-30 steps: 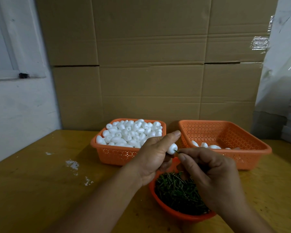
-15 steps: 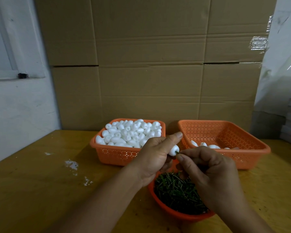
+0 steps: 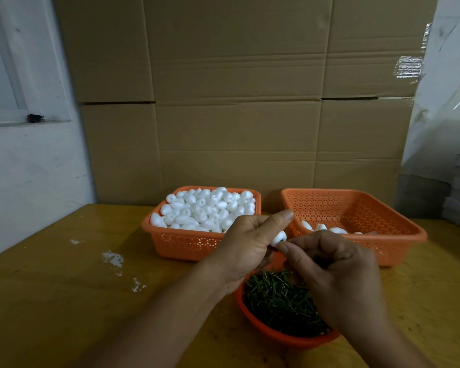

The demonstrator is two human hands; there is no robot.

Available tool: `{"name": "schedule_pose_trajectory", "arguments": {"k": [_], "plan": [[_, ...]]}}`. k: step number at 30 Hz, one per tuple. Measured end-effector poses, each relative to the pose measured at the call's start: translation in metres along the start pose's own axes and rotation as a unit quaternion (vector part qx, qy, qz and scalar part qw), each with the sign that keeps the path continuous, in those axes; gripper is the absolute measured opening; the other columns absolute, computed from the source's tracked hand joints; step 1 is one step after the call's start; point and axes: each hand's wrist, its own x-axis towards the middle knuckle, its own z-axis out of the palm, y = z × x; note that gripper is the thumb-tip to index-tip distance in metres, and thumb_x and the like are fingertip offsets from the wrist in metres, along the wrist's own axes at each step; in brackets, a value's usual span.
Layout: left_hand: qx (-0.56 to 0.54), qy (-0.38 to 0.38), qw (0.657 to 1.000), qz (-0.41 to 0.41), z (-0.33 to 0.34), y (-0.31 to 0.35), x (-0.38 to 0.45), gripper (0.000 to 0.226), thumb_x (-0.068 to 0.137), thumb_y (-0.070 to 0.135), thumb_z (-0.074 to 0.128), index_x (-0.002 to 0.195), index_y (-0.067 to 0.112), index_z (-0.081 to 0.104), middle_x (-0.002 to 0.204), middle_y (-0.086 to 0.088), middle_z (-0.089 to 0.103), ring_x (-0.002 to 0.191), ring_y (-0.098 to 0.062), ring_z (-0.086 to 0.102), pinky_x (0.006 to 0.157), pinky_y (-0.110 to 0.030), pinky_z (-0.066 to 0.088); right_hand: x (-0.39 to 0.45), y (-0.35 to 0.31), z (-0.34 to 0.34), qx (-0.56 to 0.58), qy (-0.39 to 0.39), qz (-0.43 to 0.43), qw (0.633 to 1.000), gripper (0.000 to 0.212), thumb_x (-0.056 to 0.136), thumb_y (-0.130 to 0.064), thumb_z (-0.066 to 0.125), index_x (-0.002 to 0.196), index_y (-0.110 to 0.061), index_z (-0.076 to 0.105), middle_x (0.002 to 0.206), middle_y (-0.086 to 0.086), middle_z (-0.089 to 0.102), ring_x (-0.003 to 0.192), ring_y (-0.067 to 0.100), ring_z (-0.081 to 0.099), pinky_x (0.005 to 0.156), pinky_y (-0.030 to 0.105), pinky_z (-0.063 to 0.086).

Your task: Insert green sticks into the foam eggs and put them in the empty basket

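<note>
Bowl (image 3: 263, 329): orange, nearest on the table (image 3: 51, 301), partly covered by the right wrist. It is filled with a heap of green sticks (image 3: 279, 301).

Right hand (image 3: 337, 277): held above the bowl, fingers curled, thumb and forefinger pinched together at the open end of the egg. What is pinched there is too small to be made out.

Egg (image 3: 278, 238): white foam, with a dark hole in the end turned to the right hand. It is held between the two hands, over the far rim of the bowl, touched by the right fingertips.

Left hand (image 3: 247, 248): curled round the egg, thumb laid out straight above it. Most of the egg is hidden in the grip.

Left basket (image 3: 186, 244): orange, perforated, set just behind the left hand. It is heaped with loose eggs (image 3: 205, 208).

Right basket (image 3: 356, 208): orange, perforated, set beside the left basket and behind the right hand. A few finished eggs (image 3: 327, 229) are seen on its floor at the near wall, partly hidden by the hand.

White flecks (image 3: 113, 258): scattered on the table to the left, well apart from the baskets.

Cardboard (image 3: 237, 102): large sheets stood behind the baskets.

Wall (image 3: 32, 176): white, at far left, with a window frame above.
</note>
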Motion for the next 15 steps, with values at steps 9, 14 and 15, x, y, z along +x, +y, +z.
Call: {"name": "schedule_pose_trajectory", "arguments": {"k": [9, 14, 15], "plan": [[0.025, 0.01, 0.999, 0.018, -0.0006, 0.0001, 0.0003, 0.049, 0.096, 0.045, 0.064, 0.057, 0.018, 0.05, 0.056, -0.005, 0.035, 0.047, -0.016, 0.029, 0.045, -0.026, 0.025, -0.0014, 0.0008, 0.0002, 0.0, -0.005, 0.005, 1.0, 0.015, 0.079, -0.041, 0.07, 0.084, -0.028, 0.075, 0.068, -0.009, 0.074, 0.054, 0.009, 0.07, 0.048, 0.028, 0.057], [0.019, 0.021, 0.999, 0.017, -0.0014, -0.0018, 0.0021, 0.046, 0.093, 0.04, 0.069, 0.056, 0.023, 0.05, 0.052, -0.001, 0.034, 0.043, -0.014, 0.031, 0.042, -0.021, 0.028, -0.0014, 0.005, 0.0007, -0.026, -0.005, 0.01, 1.0, 0.012, 0.084, -0.021, 0.075, 0.087, -0.032, 0.075, 0.071, -0.018, 0.074, 0.059, 0.003, 0.07, 0.052, 0.016, 0.054], [0.016, 0.021, 1.0, 0.016, -0.0013, -0.0022, 0.0024, 0.045, 0.092, 0.039, 0.07, 0.056, 0.023, 0.05, 0.05, 0.0, 0.035, 0.041, -0.013, 0.032, 0.041, -0.02, 0.029, -0.0013, 0.0065, 0.0008, -0.035, -0.003, 0.011, 0.999, 0.017, 0.084, -0.016, 0.075, 0.086, -0.034, 0.075, 0.071, -0.019, 0.074, 0.059, 0.003, 0.07, 0.052, 0.017, 0.055]]}}
